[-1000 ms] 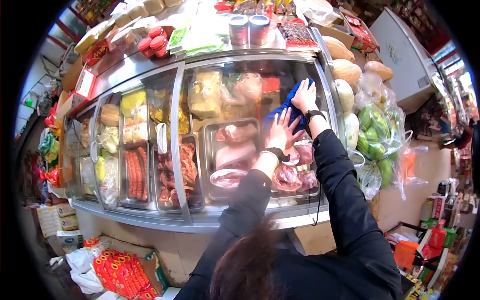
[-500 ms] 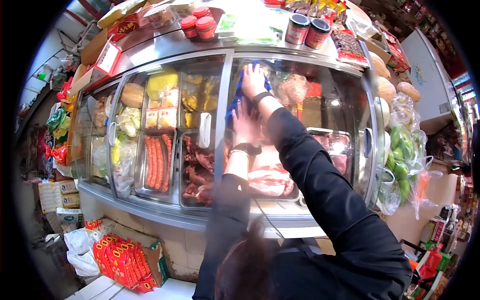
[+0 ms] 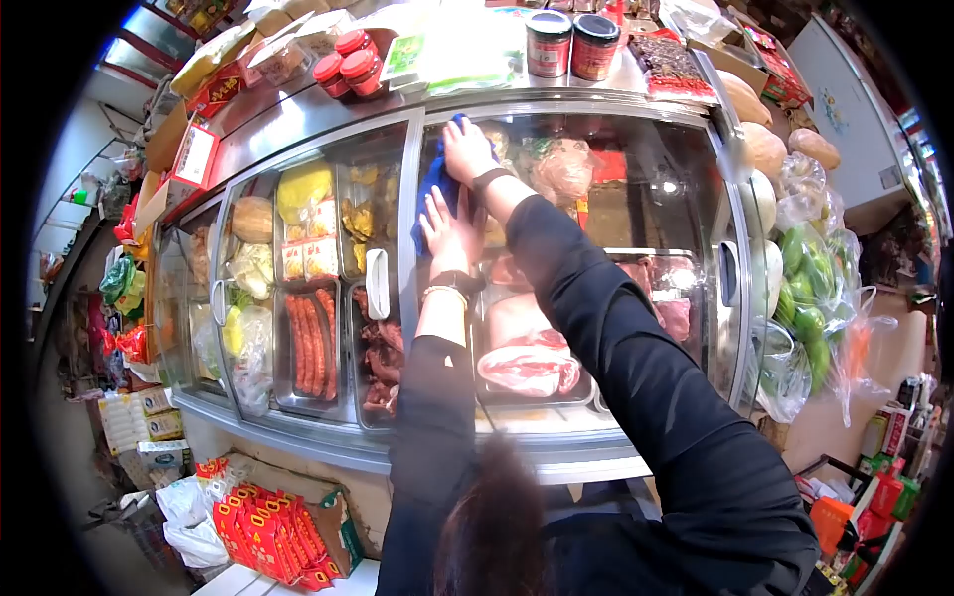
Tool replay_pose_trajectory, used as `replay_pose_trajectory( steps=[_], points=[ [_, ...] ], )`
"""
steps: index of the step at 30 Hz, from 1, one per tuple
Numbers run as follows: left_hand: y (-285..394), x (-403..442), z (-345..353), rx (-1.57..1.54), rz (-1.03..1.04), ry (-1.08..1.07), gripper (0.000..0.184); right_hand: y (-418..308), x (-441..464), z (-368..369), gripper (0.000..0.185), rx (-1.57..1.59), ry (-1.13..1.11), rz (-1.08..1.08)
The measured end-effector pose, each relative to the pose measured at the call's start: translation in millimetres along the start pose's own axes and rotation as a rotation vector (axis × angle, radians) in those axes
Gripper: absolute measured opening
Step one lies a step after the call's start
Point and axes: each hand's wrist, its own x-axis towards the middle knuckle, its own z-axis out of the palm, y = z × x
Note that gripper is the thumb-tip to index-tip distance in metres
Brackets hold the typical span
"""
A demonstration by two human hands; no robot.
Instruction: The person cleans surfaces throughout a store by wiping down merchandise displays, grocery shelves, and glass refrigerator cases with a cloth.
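Observation:
A blue cloth [image 3: 433, 183] lies on the sliding glass top [image 3: 636, 149] of a display case, close to the metal bar [image 3: 408, 159] between the panes. My right hand [image 3: 470, 156] presses on the cloth's upper part, its fingers bent over the fabric. Just below it, my left hand [image 3: 449, 230] lies flat with fingers spread at the cloth's lower edge. Under the glass sit a tray of sausages [image 3: 312, 343], a large piece of raw meat [image 3: 530, 364] and dark reddish meat [image 3: 382, 358].
Red-lidded jars [image 3: 360, 70], dark-lidded jars [image 3: 594, 47] and packets line the counter behind the case. A white handle [image 3: 378, 283] sticks up from the left pane. Bags of green peppers [image 3: 803, 293] hang at the right. Red packages [image 3: 273, 531] stand at lower left.
The view has shifted, so the case and both hands appear further left. My right hand's fingers look more bent over the cloth; both hands stay near the metal bar.

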Motion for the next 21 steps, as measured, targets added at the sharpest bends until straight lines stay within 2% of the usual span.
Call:
replay_pose_trajectory(
  steps=[1,2,6,8,11,14,16,21],
  points=[
    [3,-2,0,-0.054,-0.006,0.053,0.063,15,-5,2,0.046,0.012,0.012,0.063],
    [11,-3,0,0.020,0.015,0.041,0.063,30,-9,2,0.046,0.022,0.027,0.069],
    [84,-18,4,0.136,0.109,0.044,0.060,94,-39,-32,0.048,-0.067,-0.067,0.166],
    [124,-21,7,0.081,0.134,0.013,0.061,134,-56,-39,0.049,-0.098,-0.078,0.208],
    [176,-23,15,-0.059,0.219,0.008,0.061,190,-87,-81,0.061,-0.142,-0.257,0.315],
    [224,-30,20,-0.083,0.303,0.030,0.060,238,-123,-115,0.063,-0.196,-0.347,0.411],
    [250,-39,29,-0.109,0.376,0.103,0.060,263,-146,-132,0.064,-0.239,-0.368,0.456],
    [301,-61,39,-0.212,0.490,0.096,0.060,306,-196,-157,0.061,-0.321,-0.332,0.561]
  ],
)
